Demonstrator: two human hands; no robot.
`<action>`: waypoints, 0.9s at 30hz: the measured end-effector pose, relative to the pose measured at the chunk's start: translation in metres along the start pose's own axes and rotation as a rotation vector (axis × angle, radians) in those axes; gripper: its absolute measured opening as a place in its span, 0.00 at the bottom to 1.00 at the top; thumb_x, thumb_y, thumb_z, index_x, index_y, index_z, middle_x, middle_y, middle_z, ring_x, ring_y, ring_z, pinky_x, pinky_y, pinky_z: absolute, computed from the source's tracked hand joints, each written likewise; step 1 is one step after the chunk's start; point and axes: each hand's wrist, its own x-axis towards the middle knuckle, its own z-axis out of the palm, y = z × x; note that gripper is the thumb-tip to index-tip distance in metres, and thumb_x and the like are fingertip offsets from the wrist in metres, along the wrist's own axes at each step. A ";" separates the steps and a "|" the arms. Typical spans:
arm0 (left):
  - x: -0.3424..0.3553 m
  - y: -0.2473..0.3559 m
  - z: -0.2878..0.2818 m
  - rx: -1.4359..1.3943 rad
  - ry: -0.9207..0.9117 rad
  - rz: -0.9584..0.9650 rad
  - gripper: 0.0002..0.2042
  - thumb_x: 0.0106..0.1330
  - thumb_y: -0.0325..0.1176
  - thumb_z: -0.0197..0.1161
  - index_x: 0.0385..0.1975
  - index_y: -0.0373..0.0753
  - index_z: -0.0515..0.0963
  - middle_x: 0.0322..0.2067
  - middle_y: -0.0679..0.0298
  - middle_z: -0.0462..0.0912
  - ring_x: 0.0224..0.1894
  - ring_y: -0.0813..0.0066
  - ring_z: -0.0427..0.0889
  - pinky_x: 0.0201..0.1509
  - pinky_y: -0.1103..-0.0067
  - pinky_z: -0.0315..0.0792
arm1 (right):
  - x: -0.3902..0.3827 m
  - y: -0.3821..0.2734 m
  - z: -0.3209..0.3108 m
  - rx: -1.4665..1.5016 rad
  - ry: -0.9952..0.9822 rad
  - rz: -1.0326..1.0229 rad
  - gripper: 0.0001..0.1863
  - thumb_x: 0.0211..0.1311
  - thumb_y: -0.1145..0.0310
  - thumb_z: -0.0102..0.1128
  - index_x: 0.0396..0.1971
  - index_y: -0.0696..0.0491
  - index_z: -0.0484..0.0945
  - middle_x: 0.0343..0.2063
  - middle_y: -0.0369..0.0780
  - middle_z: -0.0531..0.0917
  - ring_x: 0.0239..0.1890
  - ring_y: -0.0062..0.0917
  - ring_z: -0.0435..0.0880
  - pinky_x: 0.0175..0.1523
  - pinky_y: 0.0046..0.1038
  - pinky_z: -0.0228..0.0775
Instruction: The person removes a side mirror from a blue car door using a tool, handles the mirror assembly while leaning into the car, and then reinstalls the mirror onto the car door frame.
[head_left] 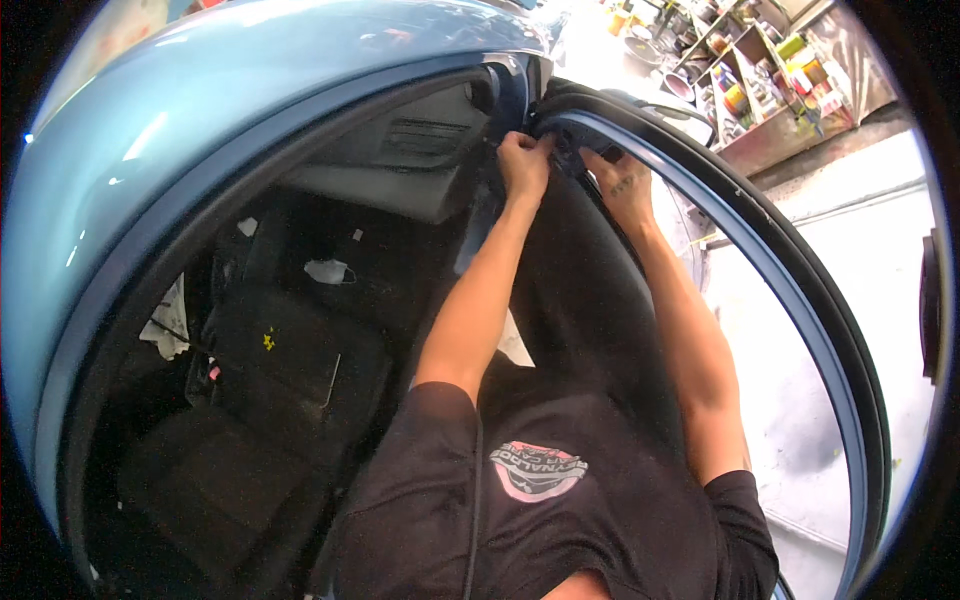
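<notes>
Both my arms stretch forward to the front corner of an open car door, by the light blue window frame [700, 185]. My left hand [525, 165] is closed, thumb and fingers pinched together at the inner side of that corner; what they hold is too small to make out. Just right of it, my right hand [625, 190] reaches the same corner with its fingers curled around a small dark part I cannot name. The black door panel [590, 270] runs back between my forearms toward my body.
On the left are the car's blue roof [130, 170] and the dark cabin with a black seat [230, 430]. A white face mask [328, 272] lies inside. Beyond the door, an open-topped shelf [770, 125] holds several cans and bottles.
</notes>
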 end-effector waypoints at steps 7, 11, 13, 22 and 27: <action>-0.013 0.011 -0.011 0.047 0.003 0.019 0.16 0.61 0.36 0.76 0.28 0.32 0.76 0.21 0.55 0.83 0.22 0.64 0.82 0.30 0.68 0.73 | -0.005 0.002 0.001 -0.075 0.149 -0.122 0.09 0.60 0.71 0.69 0.40 0.46 0.90 0.36 0.49 0.85 0.36 0.42 0.86 0.41 0.39 0.78; 0.000 -0.002 -0.003 0.208 -0.027 0.140 0.15 0.63 0.37 0.75 0.31 0.31 0.79 0.24 0.55 0.84 0.27 0.72 0.79 0.35 0.71 0.73 | -0.006 0.009 0.002 -0.154 0.117 -0.157 0.10 0.61 0.70 0.69 0.41 0.46 0.90 0.35 0.49 0.85 0.36 0.42 0.86 0.41 0.40 0.78; -0.001 -0.007 -0.002 0.208 0.005 0.212 0.14 0.62 0.36 0.75 0.30 0.31 0.79 0.24 0.52 0.85 0.27 0.64 0.83 0.35 0.68 0.73 | -0.008 0.007 0.000 -0.184 0.067 -0.142 0.10 0.61 0.70 0.69 0.42 0.46 0.90 0.35 0.49 0.85 0.36 0.42 0.86 0.41 0.40 0.78; -0.004 -0.004 -0.006 0.256 0.057 0.229 0.14 0.63 0.35 0.74 0.30 0.31 0.78 0.24 0.49 0.83 0.27 0.55 0.84 0.36 0.66 0.74 | -0.001 -0.021 -0.004 0.126 0.078 0.184 0.08 0.60 0.70 0.70 0.40 0.47 0.90 0.34 0.49 0.84 0.36 0.41 0.86 0.41 0.40 0.77; -0.017 0.002 -0.003 0.253 0.032 0.233 0.13 0.64 0.35 0.72 0.31 0.30 0.79 0.25 0.47 0.85 0.29 0.51 0.85 0.37 0.64 0.74 | -0.010 0.010 -0.005 -0.252 0.053 -0.220 0.09 0.61 0.70 0.68 0.40 0.47 0.90 0.37 0.50 0.84 0.37 0.44 0.85 0.43 0.41 0.77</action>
